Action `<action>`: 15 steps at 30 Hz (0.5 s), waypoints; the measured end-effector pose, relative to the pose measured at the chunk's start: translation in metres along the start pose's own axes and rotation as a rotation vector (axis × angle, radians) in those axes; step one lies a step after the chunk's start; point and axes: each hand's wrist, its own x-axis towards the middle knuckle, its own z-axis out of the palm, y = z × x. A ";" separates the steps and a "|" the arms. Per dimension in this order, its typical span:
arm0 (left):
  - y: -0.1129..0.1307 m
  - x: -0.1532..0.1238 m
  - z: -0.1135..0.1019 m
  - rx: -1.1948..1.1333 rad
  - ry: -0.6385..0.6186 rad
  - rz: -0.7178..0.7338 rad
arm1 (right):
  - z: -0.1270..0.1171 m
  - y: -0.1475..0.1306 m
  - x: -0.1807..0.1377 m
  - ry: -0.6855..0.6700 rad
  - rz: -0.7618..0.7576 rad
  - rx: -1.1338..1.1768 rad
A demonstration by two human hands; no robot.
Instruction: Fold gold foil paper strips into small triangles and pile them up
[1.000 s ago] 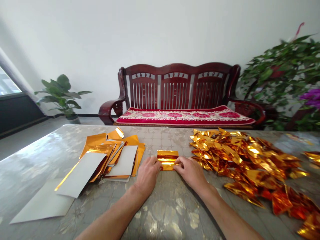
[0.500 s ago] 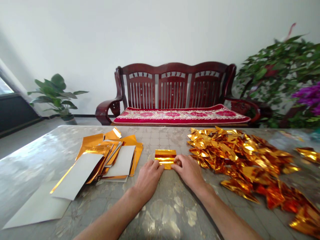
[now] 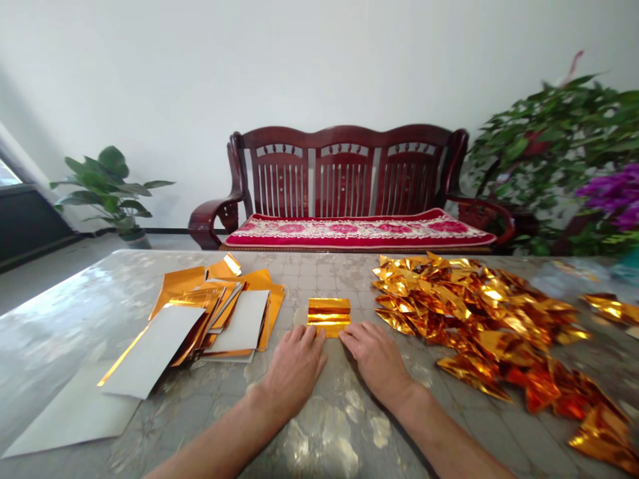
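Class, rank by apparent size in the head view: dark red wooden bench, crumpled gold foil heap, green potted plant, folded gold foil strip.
Dark red wooden bench and crumpled gold foil heap: too alike to rank, the heap being nearer the camera.
Then green potted plant.
Smallest, folded gold foil strip.

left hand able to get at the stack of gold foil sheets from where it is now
Probably yes. The left hand rests flat on the table just beside the stack of gold foil sheets, and nothing stands between them. The folded gold foil strip lies on the hand's other side.
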 end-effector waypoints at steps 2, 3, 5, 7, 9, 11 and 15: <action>-0.002 -0.001 0.004 -0.002 0.010 -0.010 | -0.002 0.003 -0.003 0.000 0.023 -0.015; -0.004 -0.002 0.005 -0.005 0.021 -0.006 | -0.003 0.004 -0.004 0.001 0.035 -0.024; -0.007 -0.003 0.006 -0.008 0.043 0.012 | -0.005 0.005 -0.005 0.001 0.064 -0.040; -0.009 -0.004 0.005 -0.003 0.045 0.040 | -0.005 0.005 -0.005 0.003 0.097 -0.045; -0.007 -0.006 0.001 0.003 0.034 0.070 | -0.003 0.007 -0.004 0.015 0.135 -0.037; -0.003 -0.007 -0.004 -0.002 0.025 0.089 | -0.001 0.011 -0.003 0.035 0.186 -0.028; 0.010 -0.008 -0.006 -0.042 0.031 0.078 | 0.001 0.018 -0.001 0.076 0.294 0.036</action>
